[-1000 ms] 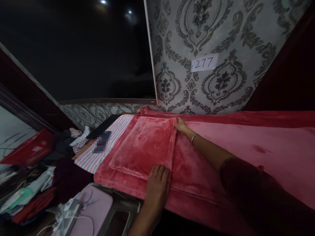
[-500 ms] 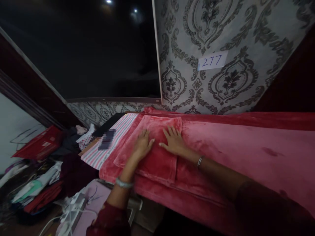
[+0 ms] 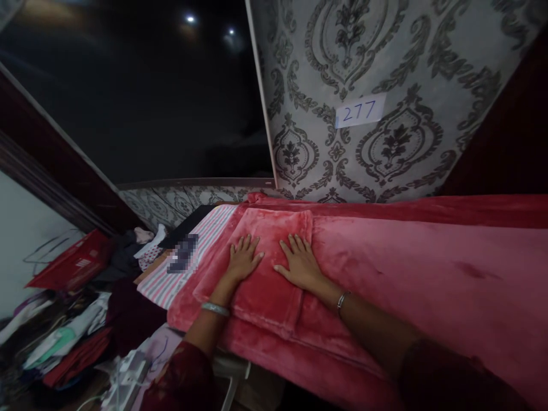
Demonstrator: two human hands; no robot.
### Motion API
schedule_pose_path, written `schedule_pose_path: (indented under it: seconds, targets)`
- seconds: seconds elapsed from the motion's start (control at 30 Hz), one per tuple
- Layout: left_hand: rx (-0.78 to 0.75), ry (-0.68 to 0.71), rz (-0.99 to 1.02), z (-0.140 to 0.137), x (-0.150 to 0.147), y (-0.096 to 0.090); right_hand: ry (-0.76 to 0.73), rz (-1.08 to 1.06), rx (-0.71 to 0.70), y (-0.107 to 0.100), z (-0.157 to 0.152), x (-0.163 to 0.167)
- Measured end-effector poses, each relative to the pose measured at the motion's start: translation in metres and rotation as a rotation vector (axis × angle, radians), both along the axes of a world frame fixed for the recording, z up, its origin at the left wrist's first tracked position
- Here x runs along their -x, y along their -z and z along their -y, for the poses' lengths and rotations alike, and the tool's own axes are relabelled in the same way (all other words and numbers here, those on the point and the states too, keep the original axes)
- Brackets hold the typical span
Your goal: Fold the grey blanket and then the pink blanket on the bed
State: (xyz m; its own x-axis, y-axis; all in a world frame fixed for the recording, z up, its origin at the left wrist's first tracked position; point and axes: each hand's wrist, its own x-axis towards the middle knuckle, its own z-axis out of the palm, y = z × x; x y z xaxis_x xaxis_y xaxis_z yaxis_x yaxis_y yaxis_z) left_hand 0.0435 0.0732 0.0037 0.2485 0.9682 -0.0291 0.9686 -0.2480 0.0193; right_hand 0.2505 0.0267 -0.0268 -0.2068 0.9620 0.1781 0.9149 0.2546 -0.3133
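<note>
A folded red plush cloth (image 3: 268,305), thick and soft like a small blanket, lies in front of me on a larger pink-red plush blanket (image 3: 406,268). My left hand (image 3: 244,260) rests flat on the folded cloth's left half, fingers spread. Flat on its right half lies my right hand (image 3: 299,262), thumb pointing toward the left hand. Neither hand grips anything. The cloth's edges look fairly straight, and its right edge runs beneath my right wrist.
Left of the blanket is a striped cloth (image 3: 160,285) with a blurred dark object (image 3: 183,254) on it. Clothes are piled beside a red bag (image 3: 71,260) at the left. A power strip (image 3: 124,379) with cables sits low. A large television (image 3: 141,97) hangs behind.
Both hands stay on the folded cloth. The left hand has slid a little to the left and its fingers have spread wider. The view has shifted slightly.
</note>
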Motion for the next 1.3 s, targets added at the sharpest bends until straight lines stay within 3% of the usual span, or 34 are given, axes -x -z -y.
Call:
schedule_pose_path:
  seconds: [0.17,0.4,0.5,0.6,0.7,0.83,0.93,1.03,1.3]
  targets:
    - [-0.037,-0.013,0.048,-0.026,-0.004,-0.017,0.001,-0.038,0.019,-0.004,0.001,0.001]
    - [-0.1,-0.093,-0.087,-0.036,-0.013,0.001,-0.012,-0.095,0.026,-0.013,0.001,-0.003]
    - [-0.046,-0.072,-0.049,-0.047,-0.01,-0.01,0.045,-0.16,-0.013,-0.031,-0.016,-0.009]
    - [-0.086,-0.006,-0.008,-0.069,-0.02,-0.031,0.101,-0.169,-0.066,-0.048,-0.047,-0.019]
    - [-0.106,0.076,-0.005,-0.096,-0.041,-0.044,0.139,-0.122,-0.067,-0.049,-0.077,-0.029]
    - [-0.053,0.002,-0.033,-0.123,-0.06,-0.029,0.186,-0.056,0.03,-0.023,-0.094,-0.041]
    - [-0.013,-0.098,-0.007,-0.133,-0.059,-0.005,0.222,-0.048,0.08,-0.004,-0.094,-0.047]
    - [-0.014,-0.106,0.035,-0.138,-0.053,0.009,0.229,-0.042,0.063,0.003,-0.094,-0.049]
    - [-0.022,-0.075,0.071,-0.136,-0.055,0.009,0.23,-0.045,0.079,0.003,-0.094,-0.049]
